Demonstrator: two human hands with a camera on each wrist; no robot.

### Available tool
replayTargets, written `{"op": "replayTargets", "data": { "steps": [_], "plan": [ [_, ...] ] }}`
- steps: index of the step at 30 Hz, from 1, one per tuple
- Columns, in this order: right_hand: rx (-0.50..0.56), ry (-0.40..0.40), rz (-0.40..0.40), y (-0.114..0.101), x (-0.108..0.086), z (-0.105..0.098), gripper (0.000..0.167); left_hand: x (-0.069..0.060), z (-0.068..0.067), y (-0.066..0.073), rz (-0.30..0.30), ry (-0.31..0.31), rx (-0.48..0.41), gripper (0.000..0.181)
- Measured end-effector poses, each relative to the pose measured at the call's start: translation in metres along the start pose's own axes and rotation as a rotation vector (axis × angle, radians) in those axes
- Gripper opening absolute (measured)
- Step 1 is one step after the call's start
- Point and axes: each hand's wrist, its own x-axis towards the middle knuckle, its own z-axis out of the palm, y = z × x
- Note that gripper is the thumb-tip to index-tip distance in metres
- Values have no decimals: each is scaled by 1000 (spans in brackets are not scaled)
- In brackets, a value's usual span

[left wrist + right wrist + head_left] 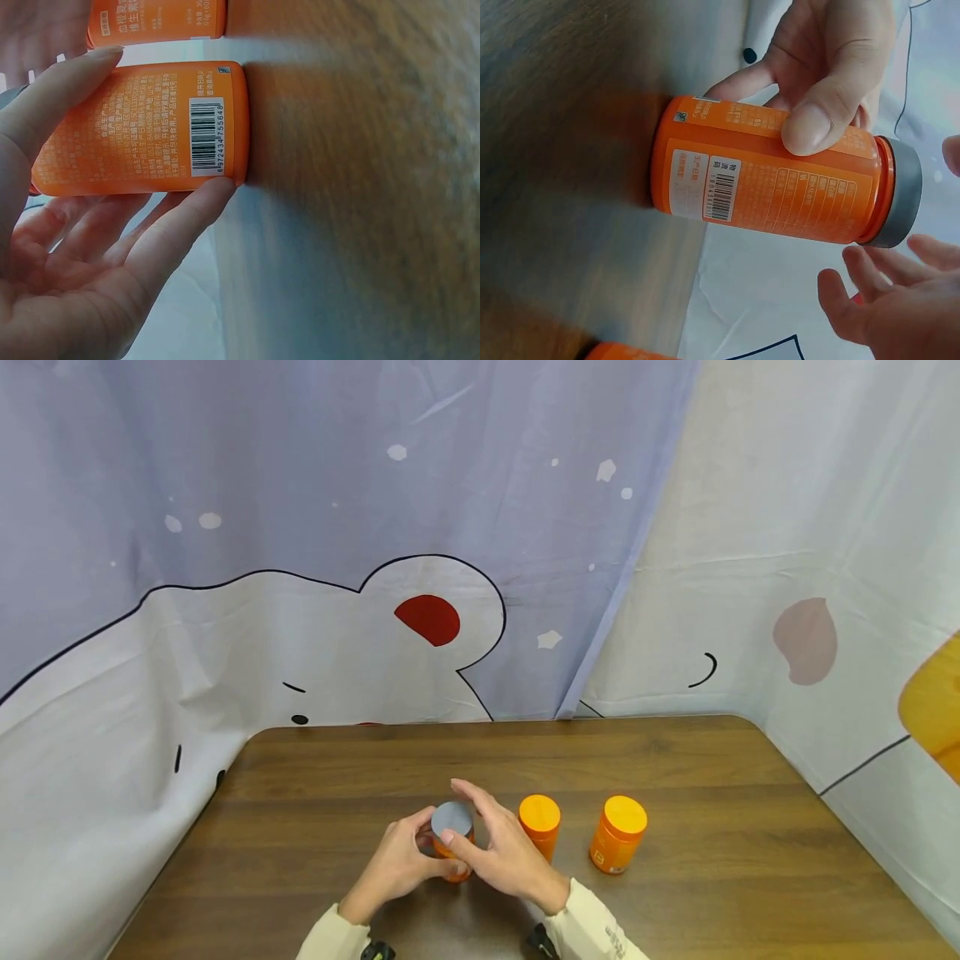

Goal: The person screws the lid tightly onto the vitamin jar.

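Observation:
An orange jar [769, 176] with a grey lid [452, 817] stands upright on the wooden table, its label printed with small text and a barcode. My left hand [397, 862] grips its body from the left, the thumb across the near side and the fingers behind, as the left wrist view shows. Around the lid's right side hovers my right hand [510, 858], fingers spread and thumb apart. In the right wrist view a gap shows between the right thumb and the lid, and the fingertips lie close beside the lid; whether any touches cannot be told.
Right of my hands stand two more orange jars with yellow-orange lids, the nearer jar [539, 814] just beyond the right hand and the other jar [619, 833] farther right. The wooden table [735, 860] ends at a printed curtain [337, 643] behind and at both sides.

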Motion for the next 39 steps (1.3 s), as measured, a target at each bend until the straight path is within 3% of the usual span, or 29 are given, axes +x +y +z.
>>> {"op": "replayTargets", "data": {
  "steps": [8, 16, 22, 31, 39],
  "plan": [
    [31, -10, -78, 2, 0, 0, 54, 0, 0, 0, -6, -24, -27, 52],
    [63, 1, -33, -11, 1, -2, 51, -1, 0, 0, -24, -19, -23, 49],
    [-11, 2, -1, -1, -1, 2, 46, -1, 1, -2, -31, -29, -20, 49],
    [-70, 20, 19, 2, 0, 4, 54, -1, 0, 0, -11, 4, 8, 48],
    [8, 7, -4, 3, -1, 3, 59, -1, -1, 1, -15, -6, 1, 49]
  ]
}}
